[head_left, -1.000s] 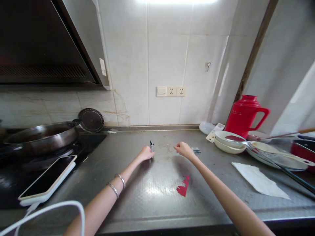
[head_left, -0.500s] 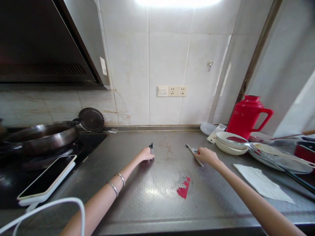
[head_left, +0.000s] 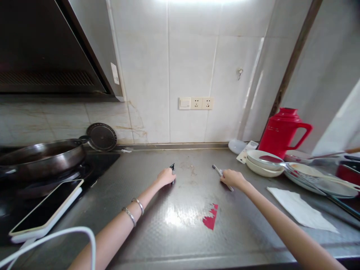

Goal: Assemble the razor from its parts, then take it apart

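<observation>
Over the steel counter, my left hand is closed around a slim black-and-grey pen, whose dark end with a clip sticks out past the fingers. To the right, my right hand pinches a second pen, pale with a dark end, slanting at counter level. Its middle is covered by the fingers. Between the two hands and nearer the front lies a torn-looking red patch on the metal.
At left, a steel pan sits on the black hob, with a phone and white cable in front. At right stand a red thermos, stacked bowls, plates and a white napkin.
The right pen has turned slightly in my fingers, and a flat pale area beside it no longer shows. My left hand has hardly moved; the view has shifted slightly.
</observation>
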A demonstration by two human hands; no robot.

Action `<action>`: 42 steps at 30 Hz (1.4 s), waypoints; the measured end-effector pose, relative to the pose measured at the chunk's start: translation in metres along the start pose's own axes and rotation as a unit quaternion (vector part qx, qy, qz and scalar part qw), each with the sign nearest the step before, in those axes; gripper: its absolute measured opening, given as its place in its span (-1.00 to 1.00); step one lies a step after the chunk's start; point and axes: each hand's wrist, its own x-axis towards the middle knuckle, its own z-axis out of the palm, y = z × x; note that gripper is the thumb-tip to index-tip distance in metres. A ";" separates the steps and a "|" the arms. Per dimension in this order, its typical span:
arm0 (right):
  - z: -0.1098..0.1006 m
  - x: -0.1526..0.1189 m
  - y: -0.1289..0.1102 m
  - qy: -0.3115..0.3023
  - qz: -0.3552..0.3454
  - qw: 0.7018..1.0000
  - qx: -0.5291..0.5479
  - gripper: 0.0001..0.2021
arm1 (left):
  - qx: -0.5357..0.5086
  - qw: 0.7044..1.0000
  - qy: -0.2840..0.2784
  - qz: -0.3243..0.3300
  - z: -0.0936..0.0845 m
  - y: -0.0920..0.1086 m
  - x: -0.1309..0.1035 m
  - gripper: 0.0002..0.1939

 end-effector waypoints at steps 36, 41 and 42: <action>-0.002 -0.014 -0.170 0.077 -0.054 0.987 0.132 -0.59 | -0.327 0.945 0.018 0.007 0.010 -0.031 0.002 -0.76; -0.008 0.003 -0.120 0.127 -0.029 0.968 0.216 -0.53 | -0.354 0.935 0.024 0.005 0.010 -0.031 0.000 -0.77; -0.008 0.008 -0.101 0.150 -0.020 0.961 0.233 -0.56 | -0.358 0.933 0.025 0.004 0.010 -0.031 0.000 -0.76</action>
